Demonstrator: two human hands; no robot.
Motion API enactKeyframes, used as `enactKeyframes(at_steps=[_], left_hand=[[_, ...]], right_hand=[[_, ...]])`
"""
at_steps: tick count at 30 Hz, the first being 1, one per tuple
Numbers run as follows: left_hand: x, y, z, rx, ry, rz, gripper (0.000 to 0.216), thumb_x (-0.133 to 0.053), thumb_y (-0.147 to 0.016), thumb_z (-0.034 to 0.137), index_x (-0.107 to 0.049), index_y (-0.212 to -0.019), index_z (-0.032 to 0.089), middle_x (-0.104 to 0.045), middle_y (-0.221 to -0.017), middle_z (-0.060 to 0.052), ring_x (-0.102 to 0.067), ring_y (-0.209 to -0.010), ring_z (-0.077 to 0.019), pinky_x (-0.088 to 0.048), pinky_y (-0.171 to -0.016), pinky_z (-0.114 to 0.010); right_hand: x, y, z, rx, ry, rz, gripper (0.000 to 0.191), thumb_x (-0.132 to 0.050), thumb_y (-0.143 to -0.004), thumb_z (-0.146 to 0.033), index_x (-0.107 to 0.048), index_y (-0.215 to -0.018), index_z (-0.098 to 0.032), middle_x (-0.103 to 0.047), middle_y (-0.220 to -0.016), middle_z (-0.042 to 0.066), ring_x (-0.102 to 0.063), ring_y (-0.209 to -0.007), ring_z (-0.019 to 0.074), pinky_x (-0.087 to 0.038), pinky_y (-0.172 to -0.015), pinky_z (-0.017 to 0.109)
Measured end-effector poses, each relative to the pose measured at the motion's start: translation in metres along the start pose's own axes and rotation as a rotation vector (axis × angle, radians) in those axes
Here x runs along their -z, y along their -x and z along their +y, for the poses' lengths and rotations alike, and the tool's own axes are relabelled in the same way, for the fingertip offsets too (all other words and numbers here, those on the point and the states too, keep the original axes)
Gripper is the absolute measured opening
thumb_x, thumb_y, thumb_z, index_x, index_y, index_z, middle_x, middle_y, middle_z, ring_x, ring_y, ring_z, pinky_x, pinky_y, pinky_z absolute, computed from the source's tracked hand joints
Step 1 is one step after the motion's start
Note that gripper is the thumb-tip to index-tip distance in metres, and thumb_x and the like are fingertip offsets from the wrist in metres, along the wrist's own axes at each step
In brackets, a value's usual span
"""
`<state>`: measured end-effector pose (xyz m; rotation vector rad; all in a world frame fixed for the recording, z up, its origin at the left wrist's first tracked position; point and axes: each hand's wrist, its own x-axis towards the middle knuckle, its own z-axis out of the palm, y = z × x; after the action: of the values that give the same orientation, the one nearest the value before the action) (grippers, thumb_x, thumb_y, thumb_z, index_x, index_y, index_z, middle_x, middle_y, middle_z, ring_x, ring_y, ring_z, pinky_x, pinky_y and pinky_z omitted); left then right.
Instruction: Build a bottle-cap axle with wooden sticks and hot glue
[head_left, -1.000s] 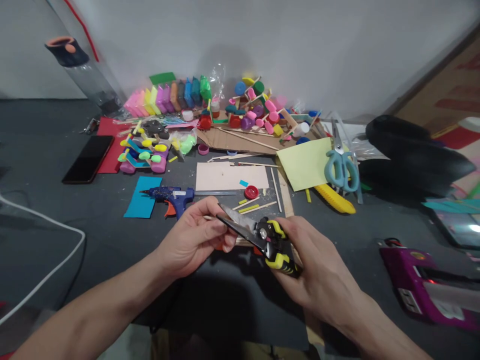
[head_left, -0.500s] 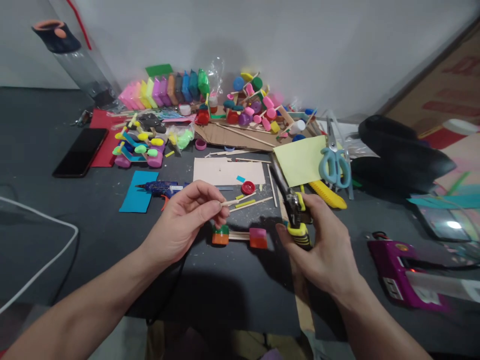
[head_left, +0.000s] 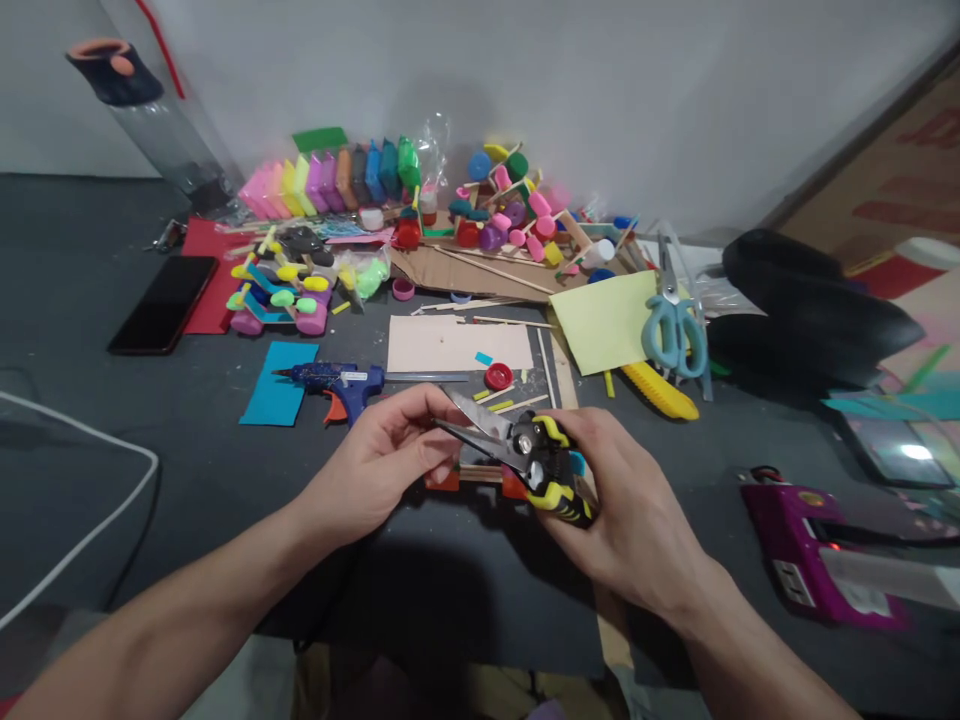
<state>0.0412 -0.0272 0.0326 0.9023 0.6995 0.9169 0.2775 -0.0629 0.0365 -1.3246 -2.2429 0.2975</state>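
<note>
Right hand (head_left: 622, 510) aims snips (head_left: 517, 455) leftward (blades parted) at left hand (head_left: 382, 465).

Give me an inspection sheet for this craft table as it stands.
Surface: dark table, dusted with scraps.
Job's things: yellow-handled snips, blades open; block-and-stick piece lying under the hands.
Clutter: glue gun, teal scissors, clay blocks, phone, yellow paper, red cap.
Hands: right hand grips the snips; left hand pinched shut at the blade tips, anything held hidden.
Cables: white cable looping at the left edge.
Surroundings: white wall behind; purple device at right; bottle far left.
</note>
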Motion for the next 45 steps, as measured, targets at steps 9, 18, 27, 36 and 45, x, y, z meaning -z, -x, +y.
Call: enactKeyframes(at_steps=[9, 18, 27, 36, 45], left_hand=[[0.0006, 0.0014, -0.0006, -0.038, 0.000, -0.022, 0.016, -0.077, -0.085, 0.031, -0.070, -0.083, 0.017, -0.055, -0.066, 0.001, -0.047, -0.057, -0.0080, -0.037, -0.054, -0.020], [0.0042, 0.0037, -0.0035, -0.032, -0.091, -0.040, 0.011, -0.072, -0.089, 0.029, -0.074, -0.087, 0.018, -0.054, -0.071, 0.000, -0.039, -0.059, -0.0081, -0.032, -0.055, -0.022], [0.0049, 0.0022, -0.0038, -0.033, -0.093, -0.084, 0.012, -0.068, -0.093, 0.029, -0.074, -0.090, 0.020, -0.052, -0.073, 0.001, -0.037, -0.061, -0.0074, -0.032, -0.058, -0.021], [-0.0021, 0.0034, -0.0043, -0.036, 0.018, -0.065, 0.019, -0.071, -0.090, 0.034, -0.070, -0.086, 0.016, -0.052, -0.066, 0.002, -0.038, -0.057, -0.0066, -0.033, -0.054, -0.020], [0.0032, 0.0053, -0.0026, -0.042, -0.034, -0.110, 0.010, -0.068, -0.093, 0.029, -0.075, -0.093, 0.022, -0.058, -0.082, 0.000, -0.041, -0.064, -0.0059, -0.037, -0.060, -0.017]], right_hand=[[0.0016, 0.0017, -0.0020, -0.014, -0.056, -0.059, 0.048, -0.062, -0.078, -0.018, -0.048, -0.124, -0.018, -0.060, -0.108, 0.012, -0.061, -0.098, 0.0277, -0.052, -0.081, 0.040], [0.0054, 0.0056, -0.0009, -0.058, -0.145, -0.132, 0.054, -0.064, -0.077, -0.017, -0.047, -0.128, -0.022, -0.061, -0.112, 0.008, -0.062, -0.100, 0.0243, -0.052, -0.085, 0.036], [0.0064, 0.0056, -0.0012, -0.008, -0.059, -0.113, 0.043, -0.062, -0.080, -0.019, -0.051, -0.122, -0.016, -0.062, -0.103, 0.011, -0.063, -0.093, 0.0252, -0.052, -0.077, 0.035], [0.0049, 0.0052, -0.0030, -0.032, -0.073, -0.049, 0.029, -0.059, -0.083, -0.017, -0.054, -0.112, -0.019, -0.061, -0.091, 0.006, -0.061, -0.079, 0.0202, -0.049, -0.069, 0.030], [0.0060, 0.0064, -0.0004, 0.003, -0.054, -0.114, 0.047, -0.061, -0.081, -0.020, -0.048, -0.125, -0.017, -0.061, -0.105, 0.011, -0.062, -0.094, 0.0251, -0.052, -0.080, 0.037]])
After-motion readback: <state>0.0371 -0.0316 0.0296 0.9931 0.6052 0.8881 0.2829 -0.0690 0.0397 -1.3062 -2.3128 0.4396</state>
